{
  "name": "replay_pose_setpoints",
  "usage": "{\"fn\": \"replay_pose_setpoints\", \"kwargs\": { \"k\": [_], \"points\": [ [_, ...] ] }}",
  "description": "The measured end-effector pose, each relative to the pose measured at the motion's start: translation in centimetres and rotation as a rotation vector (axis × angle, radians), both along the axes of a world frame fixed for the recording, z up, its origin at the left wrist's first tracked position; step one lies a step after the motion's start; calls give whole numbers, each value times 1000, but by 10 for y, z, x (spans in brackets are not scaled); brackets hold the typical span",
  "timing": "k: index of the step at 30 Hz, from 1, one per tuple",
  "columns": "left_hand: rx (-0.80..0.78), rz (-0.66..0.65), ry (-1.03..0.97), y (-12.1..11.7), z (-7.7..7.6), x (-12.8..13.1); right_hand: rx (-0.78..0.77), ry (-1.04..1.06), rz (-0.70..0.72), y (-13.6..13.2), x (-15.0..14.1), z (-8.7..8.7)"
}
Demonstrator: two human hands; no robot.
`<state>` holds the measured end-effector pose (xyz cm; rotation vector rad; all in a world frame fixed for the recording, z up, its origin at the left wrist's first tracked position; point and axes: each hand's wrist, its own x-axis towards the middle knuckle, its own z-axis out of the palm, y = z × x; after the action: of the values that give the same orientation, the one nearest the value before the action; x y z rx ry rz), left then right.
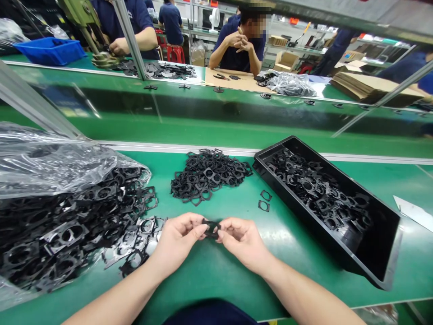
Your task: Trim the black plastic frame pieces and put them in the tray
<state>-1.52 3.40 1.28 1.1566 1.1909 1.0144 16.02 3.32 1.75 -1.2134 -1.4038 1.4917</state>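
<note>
Between my two hands is a small black plate with a round hole (212, 229), held just above the green tabletop. My left hand (184, 232) pinches its left end between thumb and fingers. The right end is pinched by my right hand (241, 239); the fingertips cover part of the plate, so its exact shape is partly hidden. Beyond my hands lies a pile of black square rings (209, 174). Two loose black square rings (264, 206) rest on the table between that pile and a long black tray (341, 246) holding more black parts.
At the left, a clear plastic bag (61, 167) spills many black plates (64, 234) toward my left forearm. A white sheet (414, 212) lies at the far right. Behind the table's metal edge runs a green conveyor belt (203, 113) carrying small black parts; co-workers (241, 40) sit beyond.
</note>
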Motion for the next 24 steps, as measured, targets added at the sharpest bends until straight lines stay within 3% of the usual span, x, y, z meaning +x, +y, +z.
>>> {"fn": "replay_pose_setpoints", "kwargs": {
  "k": [3, 9, 14, 24],
  "points": [
    [-147, 19, -119, 3, 4, 2, 24, -21, -23, 2, 1, 0],
    [-255, 53, -198, 2, 1, 4, -19, -50, -32, 3, 3, 0],
    [-246, 18, -199, 2, 1, 3, -143, -13, 42, 3, 3, 0],
    [-173, 38, -170, -1, -3, 6, -172, 51, -74, 5, 3, 0]
  ]
}}
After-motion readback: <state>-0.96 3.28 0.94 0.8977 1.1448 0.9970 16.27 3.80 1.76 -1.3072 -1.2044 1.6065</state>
